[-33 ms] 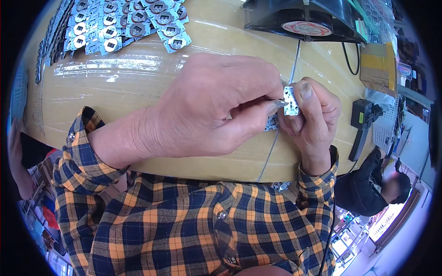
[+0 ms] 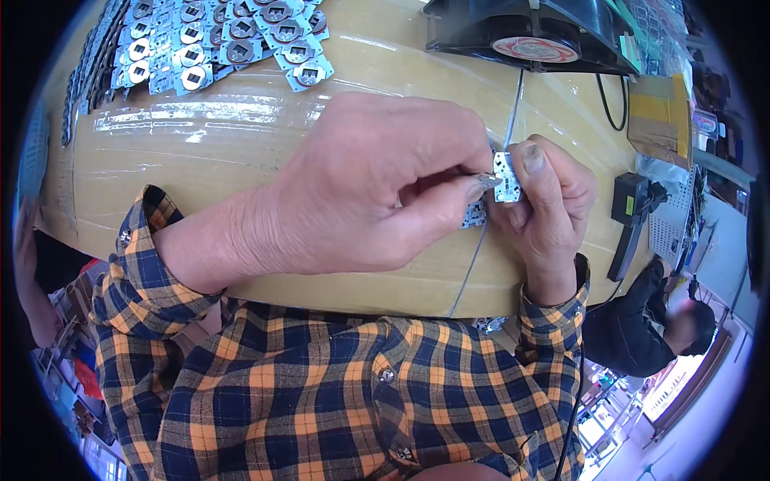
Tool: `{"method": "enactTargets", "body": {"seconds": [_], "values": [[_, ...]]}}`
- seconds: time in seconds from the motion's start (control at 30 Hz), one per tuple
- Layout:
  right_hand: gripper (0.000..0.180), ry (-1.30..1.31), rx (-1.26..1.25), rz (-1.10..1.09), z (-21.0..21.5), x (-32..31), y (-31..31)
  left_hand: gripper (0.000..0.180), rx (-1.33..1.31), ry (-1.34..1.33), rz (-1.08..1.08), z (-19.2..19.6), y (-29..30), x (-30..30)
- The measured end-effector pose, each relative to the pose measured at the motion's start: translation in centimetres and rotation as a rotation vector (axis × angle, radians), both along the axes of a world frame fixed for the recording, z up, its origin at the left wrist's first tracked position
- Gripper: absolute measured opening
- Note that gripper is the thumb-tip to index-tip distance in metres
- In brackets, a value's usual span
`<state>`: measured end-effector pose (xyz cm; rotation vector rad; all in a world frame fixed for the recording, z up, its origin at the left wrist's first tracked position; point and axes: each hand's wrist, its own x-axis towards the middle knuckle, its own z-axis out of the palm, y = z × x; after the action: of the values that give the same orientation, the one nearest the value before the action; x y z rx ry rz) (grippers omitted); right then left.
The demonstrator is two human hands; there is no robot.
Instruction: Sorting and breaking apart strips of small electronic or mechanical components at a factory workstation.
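Observation:
My right hand [image 2: 553,192] pinches a small white circuit board [image 2: 507,178] between thumb and fingers, its dotted face turned up. From the left, my left hand [image 2: 377,184] reaches across with thumb and forefinger pressed together. A tiny grey metallic piece shows at those fingertips, against the board's left edge; its kind is too small to tell. Below the fingertips, another piece of circuit board [image 2: 474,215] is partly hidden by both hands. The inner fingers of my left hand are hidden behind its back.
Rows of circuit boards with round metal holders [image 2: 192,54] lie at the far left of the table [image 2: 200,160]. A black fan [image 2: 533,40] stands at the back right. A cardboard box [image 2: 659,120] and a black device [image 2: 630,200] are on the right. Another person [image 2: 642,329] sits beyond.

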<state>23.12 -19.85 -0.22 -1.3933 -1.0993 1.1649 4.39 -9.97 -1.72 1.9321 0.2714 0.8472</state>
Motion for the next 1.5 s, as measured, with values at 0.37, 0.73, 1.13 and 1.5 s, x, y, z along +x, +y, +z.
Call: {"method": "enactTargets", "body": {"seconds": [0.37,0.73,1.13,1.5], "values": [[0.035,-0.549,0.324,0.123,0.3,1.3,0.4,0.009,-0.627,0.038,0.002,0.1,-0.8,0.2],[0.025,-0.337,0.219,0.139,0.5,0.9,0.2,0.008,-0.731,0.121,-0.096,0.6,-0.7,0.4],[0.035,0.414,-0.100,0.112,0.7,-0.5,-0.4,0.019,-0.671,-0.070,-0.192,0.3,-0.4,0.5],[0.037,0.250,-0.067,-0.020,0.6,-0.6,0.0,0.025,0.086,-0.055,0.024,0.1,0.0,0.6]]}}
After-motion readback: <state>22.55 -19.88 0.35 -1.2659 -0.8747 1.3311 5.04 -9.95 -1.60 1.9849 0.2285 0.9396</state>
